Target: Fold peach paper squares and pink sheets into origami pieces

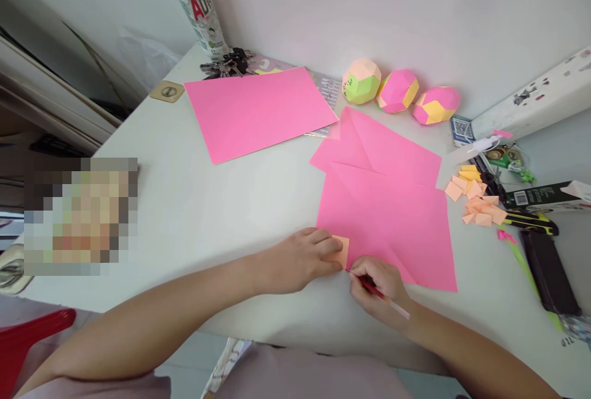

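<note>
My left hand (300, 260) presses a small peach paper square (342, 250) down at the lower left edge of a pink paper sheet (397, 220), fingers bent over it. Part of the square is hidden under the fingers. My right hand (381, 288) pinches a slim pen (373, 288), dark red with a pale end. Its tip meets the square's lower right corner. A second creased pink sheet (392, 146) lies partly under the first one.
Farther left lies a flat pink paper stack (258, 116), with keys (228, 64) and a white bottle (196, 5) behind. Several folded paper pieces (480, 208), a cutter (530, 221) and a dark case (549, 270) lie right. Three paper balls (398, 91) stand along the wall.
</note>
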Demonstrator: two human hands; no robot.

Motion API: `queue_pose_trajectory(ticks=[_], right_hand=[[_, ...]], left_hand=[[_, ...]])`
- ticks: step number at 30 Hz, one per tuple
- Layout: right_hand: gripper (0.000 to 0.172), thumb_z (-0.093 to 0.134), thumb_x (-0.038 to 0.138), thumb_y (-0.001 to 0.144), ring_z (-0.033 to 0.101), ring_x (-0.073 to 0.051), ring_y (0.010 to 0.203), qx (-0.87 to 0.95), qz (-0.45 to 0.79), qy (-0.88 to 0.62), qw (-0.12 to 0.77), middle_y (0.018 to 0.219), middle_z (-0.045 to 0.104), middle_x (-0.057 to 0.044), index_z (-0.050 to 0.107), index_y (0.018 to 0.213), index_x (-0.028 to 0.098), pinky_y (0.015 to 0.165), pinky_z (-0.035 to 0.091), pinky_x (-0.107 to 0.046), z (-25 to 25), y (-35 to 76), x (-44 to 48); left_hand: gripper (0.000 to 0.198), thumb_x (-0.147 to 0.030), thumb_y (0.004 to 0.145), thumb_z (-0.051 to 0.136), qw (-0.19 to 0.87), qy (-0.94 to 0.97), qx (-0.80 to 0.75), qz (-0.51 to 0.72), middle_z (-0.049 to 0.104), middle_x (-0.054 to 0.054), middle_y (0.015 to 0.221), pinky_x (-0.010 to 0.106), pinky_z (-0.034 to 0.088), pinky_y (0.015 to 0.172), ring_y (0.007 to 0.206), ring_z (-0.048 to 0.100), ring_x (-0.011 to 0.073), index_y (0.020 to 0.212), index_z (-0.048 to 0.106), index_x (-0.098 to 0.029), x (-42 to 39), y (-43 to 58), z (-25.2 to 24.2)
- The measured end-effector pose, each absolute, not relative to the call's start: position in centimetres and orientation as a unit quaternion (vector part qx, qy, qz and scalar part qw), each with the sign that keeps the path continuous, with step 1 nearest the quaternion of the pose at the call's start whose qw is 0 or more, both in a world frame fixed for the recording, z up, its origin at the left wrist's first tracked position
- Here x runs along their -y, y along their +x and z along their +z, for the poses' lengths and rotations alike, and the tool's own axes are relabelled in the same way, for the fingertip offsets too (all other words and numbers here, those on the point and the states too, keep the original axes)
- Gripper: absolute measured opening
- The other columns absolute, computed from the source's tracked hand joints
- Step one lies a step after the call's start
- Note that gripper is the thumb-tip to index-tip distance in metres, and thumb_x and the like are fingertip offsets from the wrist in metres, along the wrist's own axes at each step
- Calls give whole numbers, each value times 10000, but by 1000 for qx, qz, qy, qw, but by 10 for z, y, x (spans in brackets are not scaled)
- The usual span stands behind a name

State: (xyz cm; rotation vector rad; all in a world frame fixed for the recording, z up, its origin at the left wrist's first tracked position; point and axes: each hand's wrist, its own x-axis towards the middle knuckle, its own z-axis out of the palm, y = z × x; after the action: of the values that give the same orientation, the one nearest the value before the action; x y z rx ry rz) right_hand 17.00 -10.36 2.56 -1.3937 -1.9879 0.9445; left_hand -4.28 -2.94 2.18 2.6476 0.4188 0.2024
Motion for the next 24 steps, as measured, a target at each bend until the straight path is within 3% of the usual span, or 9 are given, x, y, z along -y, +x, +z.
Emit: queue_pose_trajectory(ticks=[6, 24], right_hand=[[163, 442, 87, 770, 354, -79, 497, 734, 352, -522, 257, 595, 463, 43, 431, 670, 215, 469, 299, -201, 27, 169, 102], [147, 461, 102, 731, 352, -72, 491, 700, 392, -539, 255, 579, 444, 51, 417, 637, 207, 457, 286, -197, 24, 170, 102]], left_hand=[[347, -34, 825, 443, 249, 952, -162, 71, 523, 49, 1238, 332, 385, 904, 1006, 454, 201, 1055, 610, -233, 27, -42, 22], [289, -60, 823, 479, 280, 941, -164, 100, 577, 63, 1145, 336, 401, 893, 994, 493, 202, 991, 651, -221, 23, -40, 21]])
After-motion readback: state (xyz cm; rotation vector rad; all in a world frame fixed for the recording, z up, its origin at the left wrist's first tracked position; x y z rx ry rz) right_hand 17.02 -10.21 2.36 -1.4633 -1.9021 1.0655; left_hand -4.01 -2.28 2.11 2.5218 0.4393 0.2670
